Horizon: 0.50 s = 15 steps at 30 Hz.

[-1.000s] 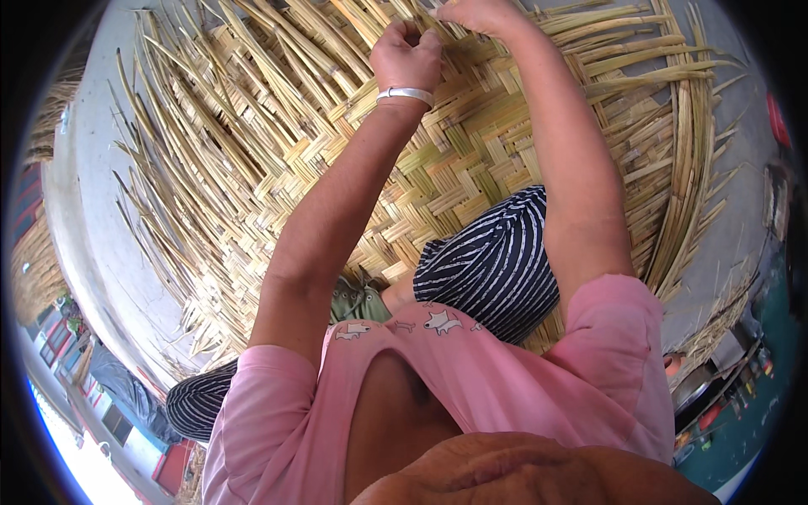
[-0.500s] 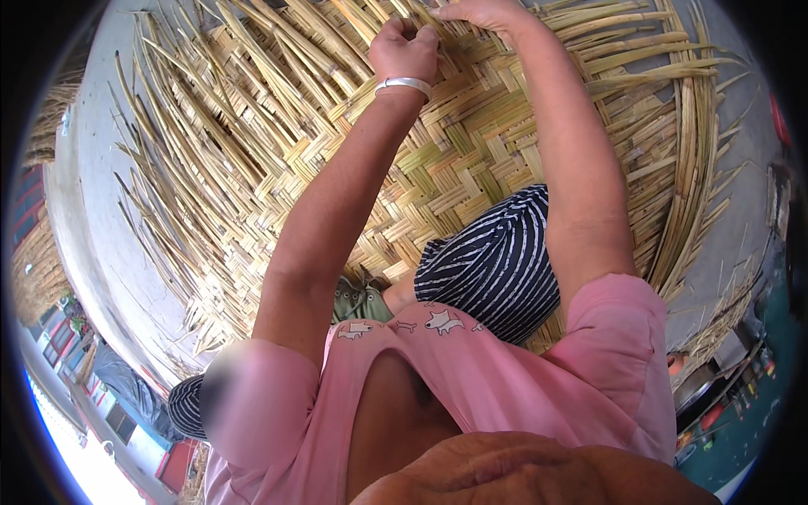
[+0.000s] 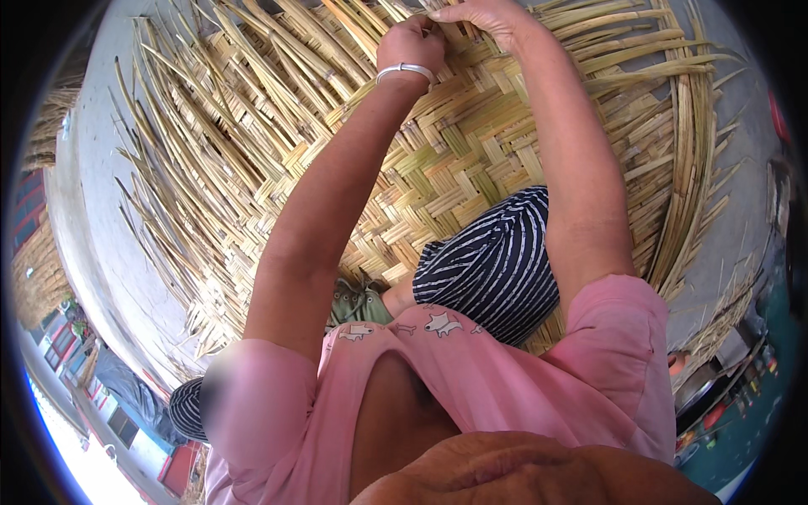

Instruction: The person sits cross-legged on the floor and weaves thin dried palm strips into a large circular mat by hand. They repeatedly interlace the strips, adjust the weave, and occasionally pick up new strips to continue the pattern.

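Observation:
A large woven reed mat (image 3: 454, 160) of split, straw-coloured strips with greenish ones lies under my hands. My left hand (image 3: 411, 46), with a silver bangle at the wrist, is closed at the far part of the weave, its fingers curled round a reed strip (image 3: 433, 32). Close on its right, my right hand (image 3: 492, 21) reaches in from the other side, partly cut off by the top edge. Its thumb points toward my left fingertips and pinches at the strip; its other fingers are partly hidden. The strip's far end is out of view.
Long loose reed ends (image 3: 177, 143) fan out on the left, and a bundle of reeds (image 3: 686, 160) crosses the right side. My knee in striped cloth (image 3: 497, 261) rests on the mat, beside a green shoe (image 3: 358, 305). Grey concrete floor (image 3: 101, 168) surrounds the mat. Pans and small items stand at far right.
My left hand has shifted slightly to the right, closer to my right hand, and its wrist has turned a little. My right hand stays nearly in place.

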Motion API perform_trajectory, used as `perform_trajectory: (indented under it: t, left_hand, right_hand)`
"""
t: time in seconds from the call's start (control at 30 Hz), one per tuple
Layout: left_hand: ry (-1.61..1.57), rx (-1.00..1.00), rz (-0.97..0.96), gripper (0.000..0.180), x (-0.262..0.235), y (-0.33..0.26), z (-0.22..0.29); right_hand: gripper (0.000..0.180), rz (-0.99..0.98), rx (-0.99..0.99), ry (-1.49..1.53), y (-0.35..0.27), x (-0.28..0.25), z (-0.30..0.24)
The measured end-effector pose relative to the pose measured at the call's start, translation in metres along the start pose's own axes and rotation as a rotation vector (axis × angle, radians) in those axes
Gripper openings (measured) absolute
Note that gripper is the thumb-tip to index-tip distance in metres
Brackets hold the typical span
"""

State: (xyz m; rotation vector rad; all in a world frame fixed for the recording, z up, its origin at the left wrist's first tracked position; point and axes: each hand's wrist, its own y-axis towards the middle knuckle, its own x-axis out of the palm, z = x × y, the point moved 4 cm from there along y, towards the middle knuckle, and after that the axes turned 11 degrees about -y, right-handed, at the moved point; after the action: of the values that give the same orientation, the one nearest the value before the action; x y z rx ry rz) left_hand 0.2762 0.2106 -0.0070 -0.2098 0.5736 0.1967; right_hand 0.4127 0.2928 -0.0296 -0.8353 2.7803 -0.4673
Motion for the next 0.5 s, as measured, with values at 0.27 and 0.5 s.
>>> perform_trajectory:
  t: [0.27, 0.5]
  left_hand:
    - [-0.335, -0.201, -0.293, 0.035, -0.002, 0.017, -0.008]
    - [-0.254, -0.209, -0.315, 0.034, 0.007, 0.028, -0.017]
  right_hand:
    - [0.023, 0.12, -0.092, 0.403, -0.006, -0.012, -0.003]
    - [0.026, 0.406, -0.312, 0.576, -0.001, -0.049, 0.016]
